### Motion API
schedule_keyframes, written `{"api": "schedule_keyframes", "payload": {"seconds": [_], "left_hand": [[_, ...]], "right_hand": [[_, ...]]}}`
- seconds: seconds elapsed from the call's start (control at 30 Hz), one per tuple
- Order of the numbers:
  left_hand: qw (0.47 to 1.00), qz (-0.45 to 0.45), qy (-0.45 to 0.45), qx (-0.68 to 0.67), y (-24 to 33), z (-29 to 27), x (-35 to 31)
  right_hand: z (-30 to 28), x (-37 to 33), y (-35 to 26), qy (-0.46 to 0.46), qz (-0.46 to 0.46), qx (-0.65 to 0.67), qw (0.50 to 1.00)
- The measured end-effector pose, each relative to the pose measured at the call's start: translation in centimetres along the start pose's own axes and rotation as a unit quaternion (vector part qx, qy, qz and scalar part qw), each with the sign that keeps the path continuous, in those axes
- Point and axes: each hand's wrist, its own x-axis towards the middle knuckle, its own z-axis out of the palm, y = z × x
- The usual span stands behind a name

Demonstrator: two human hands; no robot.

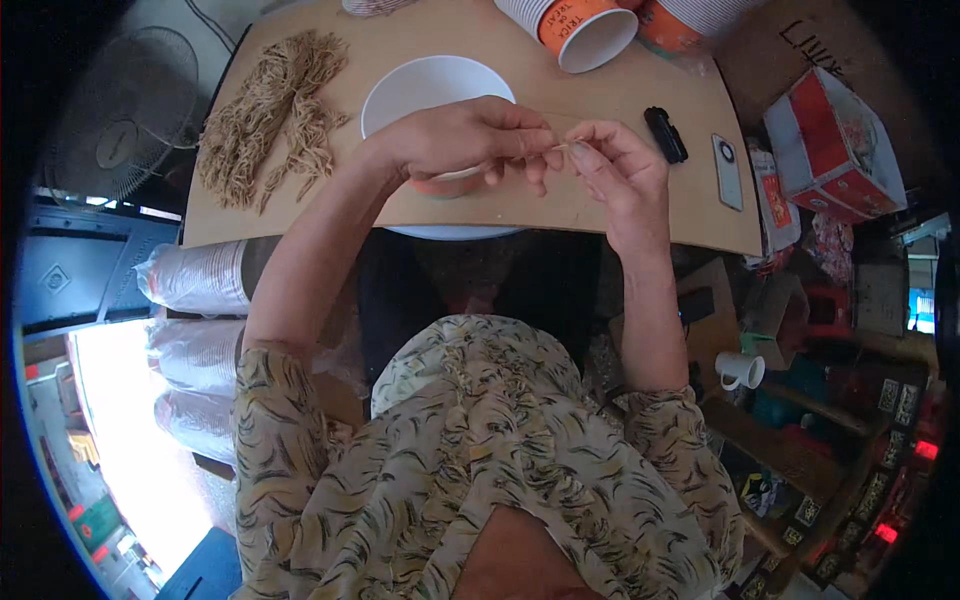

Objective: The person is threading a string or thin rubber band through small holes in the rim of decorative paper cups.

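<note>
In front of me my left hand and my right hand meet just above the table, both pinched closed. A thin light-tan cord runs between their fingertips; its ends are hidden by the fingers. Partly behind my left hand and wrist is a paper bucket with a white inside, and a bit of its orange outside shows below that hand. At the left of the table lies a tangled pile of tan cords.
Stacks of orange-and-white paper buckets lie along the far edge of the table. A black marker-like object and a phone are at the right. Wrapped bucket stacks sit lower left, a fan beyond, a white mug lower right.
</note>
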Motion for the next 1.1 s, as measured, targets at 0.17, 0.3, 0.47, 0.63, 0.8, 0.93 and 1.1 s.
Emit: {"api": "schedule_keyframes", "payload": {"seconds": [0.17, 0.3, 0.47, 0.63, 0.8, 0.93, 1.1], "left_hand": [[0.998, 0.019, 0.032, -0.06, -1.1, 0.8, 0.3], [0.993, -0.008, 0.083, -0.089, -1.6, 1.6, 0.1], [0.99, -0.027, 0.114, -0.074, -0.9, 2.7, -0.4], [0.995, 0.001, 0.083, -0.046, -1.1, 2.5, -0.8], [0.995, 0.024, 0.067, -0.066, -2.5, 2.0, -0.7], [0.988, 0.07, 0.106, -0.082, -3.4, 1.9, -1.2], [0.985, 0.059, 0.15, -0.065, -3.5, 2.4, -1.4]], "right_hand": [[-0.5, -0.5, -0.5, 0.028, -0.014, -0.091, 0.995], [0.5, -1.7, 0.0, 0.074, -0.039, -0.169, 0.982], [0.5, -1.9, 1.2, 0.108, -0.162, -0.361, 0.912], [-0.1, -1.5, 2.2, 0.079, -0.155, -0.328, 0.928], [0.3, -1.8, 1.8, 0.088, -0.117, -0.246, 0.958], [0.8, -1.8, 1.8, 0.09, -0.099, -0.207, 0.969], [1.0, -1.3, 2.0, 0.114, -0.037, -0.127, 0.985]]}}
